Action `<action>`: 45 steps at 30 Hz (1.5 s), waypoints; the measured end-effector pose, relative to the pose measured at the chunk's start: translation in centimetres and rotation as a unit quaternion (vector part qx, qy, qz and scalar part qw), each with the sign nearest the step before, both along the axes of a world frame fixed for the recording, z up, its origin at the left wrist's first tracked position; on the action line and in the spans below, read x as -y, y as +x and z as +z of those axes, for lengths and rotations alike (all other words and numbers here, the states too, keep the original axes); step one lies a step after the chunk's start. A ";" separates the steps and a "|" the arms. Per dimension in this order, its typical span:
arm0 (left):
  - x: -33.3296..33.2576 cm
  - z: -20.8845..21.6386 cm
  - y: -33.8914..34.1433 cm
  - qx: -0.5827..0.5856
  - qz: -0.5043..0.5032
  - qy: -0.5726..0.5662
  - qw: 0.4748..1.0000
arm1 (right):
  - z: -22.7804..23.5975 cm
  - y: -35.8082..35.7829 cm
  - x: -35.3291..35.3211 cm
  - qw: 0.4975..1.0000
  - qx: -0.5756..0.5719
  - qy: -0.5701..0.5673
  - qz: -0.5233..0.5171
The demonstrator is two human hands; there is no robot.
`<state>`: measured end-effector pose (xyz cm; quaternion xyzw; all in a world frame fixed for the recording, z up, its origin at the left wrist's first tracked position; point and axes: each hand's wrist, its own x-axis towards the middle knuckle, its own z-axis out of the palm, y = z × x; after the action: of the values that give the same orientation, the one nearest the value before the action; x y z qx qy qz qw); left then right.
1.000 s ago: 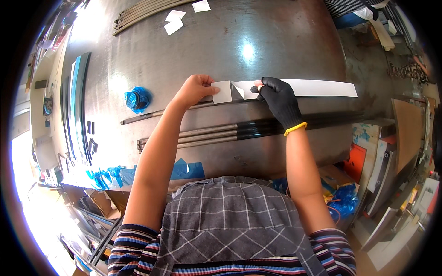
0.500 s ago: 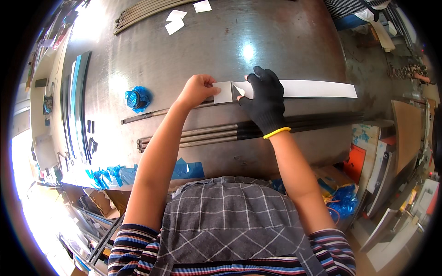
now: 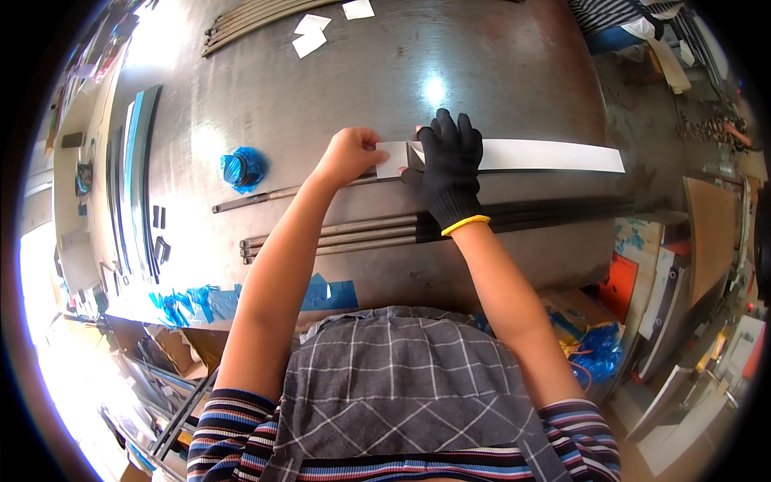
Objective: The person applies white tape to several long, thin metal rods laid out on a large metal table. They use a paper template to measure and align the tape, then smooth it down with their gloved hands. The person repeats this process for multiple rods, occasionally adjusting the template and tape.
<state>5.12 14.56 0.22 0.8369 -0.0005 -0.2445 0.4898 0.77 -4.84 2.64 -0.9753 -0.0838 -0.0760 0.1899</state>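
A long white strip [image 3: 550, 155] lies across the dark metal table over a long dark bar. At its left end sits a short white piece [image 3: 393, 160], with a dark gap between the two. My bare left hand [image 3: 353, 153] pinches the left edge of that short piece between thumb and fingers. My right hand [image 3: 450, 157], in a black glove with bare fingertips and a yellow cuff, lies over the strip's left part, fingers stretched out and thumb apart. Beside its thumb, a lifted white corner shows at the strip's end; the rest there is hidden under the glove.
Several slim metal bars [image 3: 337, 239] lie nearer me. A blue plastic-wrapped roll [image 3: 242, 169] sits to the left. White paper squares [image 3: 310, 42] and more bars [image 3: 265, 22] are at the back. Long strips [image 3: 138, 185] line the left side. Another person [image 3: 614, 24] stands at far right.
My right hand has slid slightly left along the strip, and its fingers are straighter. My left hand stays at the short white piece.
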 end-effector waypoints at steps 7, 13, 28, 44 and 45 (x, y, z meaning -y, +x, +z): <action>0.2 -0.9 0.1 0.008 0.002 0.023 1.000 | 0.0 0.5 0.1 1.000 -0.006 -0.002 0.012; 0.8 1.0 -0.5 0.075 -0.015 0.099 0.992 | -0.3 0.3 0.3 1.000 0.004 -0.012 0.012; -6.2 0.5 -6.0 0.280 -0.069 0.170 0.942 | 0.6 1.9 -4.3 0.990 0.131 0.047 0.034; -6.6 -1.1 -6.4 0.326 -0.045 0.135 0.935 | -1.5 3.6 -8.1 0.981 0.106 -0.030 0.162; -6.6 -1.1 -6.3 0.328 -0.045 0.135 0.934 | -1.5 3.7 -8.2 0.981 0.099 -0.031 0.162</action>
<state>-1.20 21.16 -0.85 0.9279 -0.1654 0.0242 0.3332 4.44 3.32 1.18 -0.9418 -0.2613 -0.1381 0.1602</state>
